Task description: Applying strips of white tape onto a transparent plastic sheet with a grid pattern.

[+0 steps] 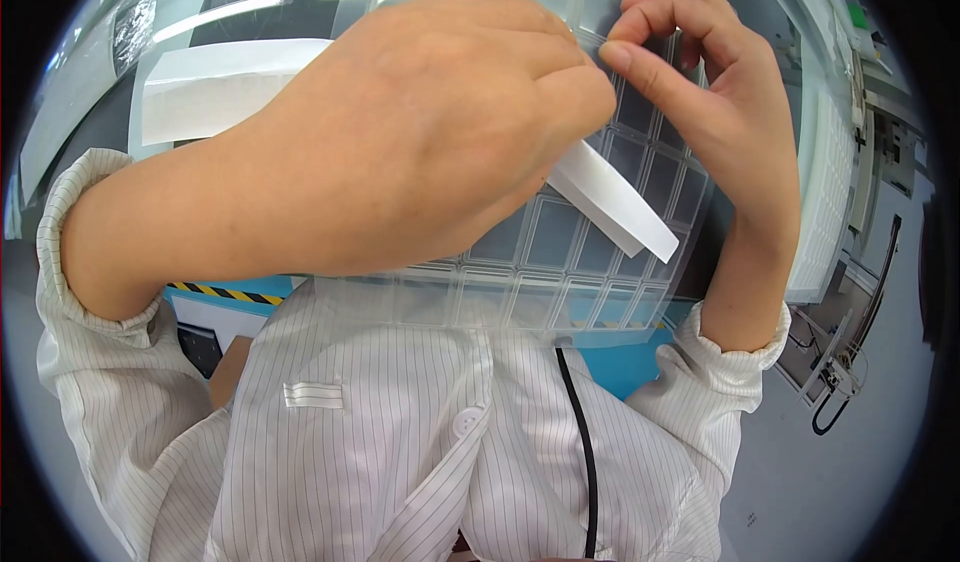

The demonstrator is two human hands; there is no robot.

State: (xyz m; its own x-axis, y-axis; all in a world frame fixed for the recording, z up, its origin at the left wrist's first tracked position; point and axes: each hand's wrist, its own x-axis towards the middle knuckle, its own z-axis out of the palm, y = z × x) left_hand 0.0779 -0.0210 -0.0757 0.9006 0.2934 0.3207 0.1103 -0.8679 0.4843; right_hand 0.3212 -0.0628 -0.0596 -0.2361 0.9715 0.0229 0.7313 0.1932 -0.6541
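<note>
My left hand (pixel 450 132) is closed, its back toward me, over a clear plastic tray (pixel 555 230) divided into many rectangular pockets. A folded white paper strip (pixel 618 202) sticks out from under that hand toward the lower right, and the fingers appear curled around it; the palm side is hidden. My right hand (pixel 725 87) is pinched, thumb against forefinger, right beside the left fingertips. Whatever lies in the pinch, if anything, is too small to make out. A wider white paper piece (pixel 215 92) lies at the left, partly behind my left wrist.
Beyond the right forearm is a stack of pale translucent trays (pixel 825 202). Yellow-and-black striped tape (pixel 225 293) marks an edge below the left forearm, near a blue surface (pixel 625 362). Metal equipment with a black cable (pixel 830 402) stands at the far right.
</note>
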